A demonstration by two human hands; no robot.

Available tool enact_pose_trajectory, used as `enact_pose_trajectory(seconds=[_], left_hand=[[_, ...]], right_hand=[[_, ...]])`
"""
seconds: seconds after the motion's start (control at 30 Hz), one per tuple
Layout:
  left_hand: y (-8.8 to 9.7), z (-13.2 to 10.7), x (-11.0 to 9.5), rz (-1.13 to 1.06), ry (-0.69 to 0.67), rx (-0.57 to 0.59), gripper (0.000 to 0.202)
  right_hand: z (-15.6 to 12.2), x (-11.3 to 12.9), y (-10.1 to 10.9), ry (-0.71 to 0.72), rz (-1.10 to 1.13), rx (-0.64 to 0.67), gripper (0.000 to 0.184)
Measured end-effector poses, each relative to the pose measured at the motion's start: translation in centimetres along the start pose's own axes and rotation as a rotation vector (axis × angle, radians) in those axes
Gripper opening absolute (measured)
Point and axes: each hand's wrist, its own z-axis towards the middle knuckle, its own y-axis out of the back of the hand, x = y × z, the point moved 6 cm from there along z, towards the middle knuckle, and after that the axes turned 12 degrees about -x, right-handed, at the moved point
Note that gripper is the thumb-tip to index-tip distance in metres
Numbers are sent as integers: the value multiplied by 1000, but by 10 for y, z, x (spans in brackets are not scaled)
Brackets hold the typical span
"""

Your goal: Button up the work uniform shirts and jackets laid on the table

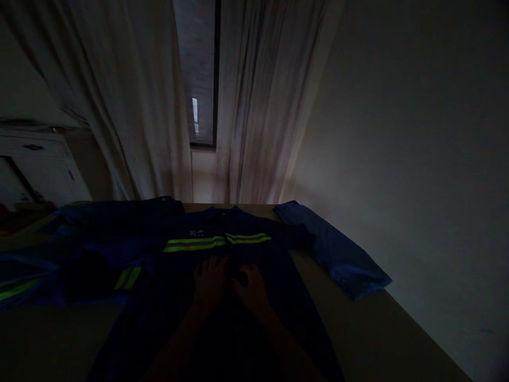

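Observation:
A dark blue work jacket (pixel 222 249) with bright yellow-green reflective stripes lies spread flat on a table (pixel 374 329) in a dim room. My left hand (pixel 210 284) and my right hand (pixel 251 289) rest close together on the jacket's front, just below the chest stripe. The left hand's fingers lie stretched out on the cloth. The right hand's fingers look curled at the front seam, but the dark hides what they pinch. One blue sleeve (pixel 338 252) stretches out to the right across the table.
More blue garments with reflective stripes (pixel 79 260) are heaped on the left. White curtains (pixel 254 106) and a dark window (pixel 199 69) stand behind the table. A wall runs along the right, white furniture (pixel 40 164) at the far left.

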Motion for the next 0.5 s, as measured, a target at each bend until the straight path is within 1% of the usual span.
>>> enact_pose_trajectory(seconds=[0.03, 0.1, 0.17, 0.2, 0.27, 0.33, 0.4, 0.43, 0.5], left_hand=[[-1, 0, 0, -31, -18, -1, 53], [-2, -1, 0, -90, -44, 16, 58], [-2, 1, 1, -134, -39, 40, 59], [-1, 3, 1, -152, -27, 53, 57], [0, 7, 3, -190, 25, 71, 50], [1, 13, 6, -227, 118, 76, 40], [0, 19, 9, -244, 210, 69, 32], [0, 22, 10, -242, 244, 63, 31], [-1, 26, 10, -230, 272, 43, 31]], right_hand=[[3, 0, -2, -5, -28, 19, 15], [14, -1, -6, -34, -85, 64, 21], [27, 2, -10, -43, -139, 96, 27], [33, 5, -12, -30, -157, 108, 26], [41, 11, -18, 21, -172, 132, 21], [44, 14, -25, 69, -183, 151, 19], [42, 14, -30, 84, -211, 152, 19], [41, 14, -32, 87, -226, 140, 19], [39, 14, -33, 98, -252, 121, 19]])
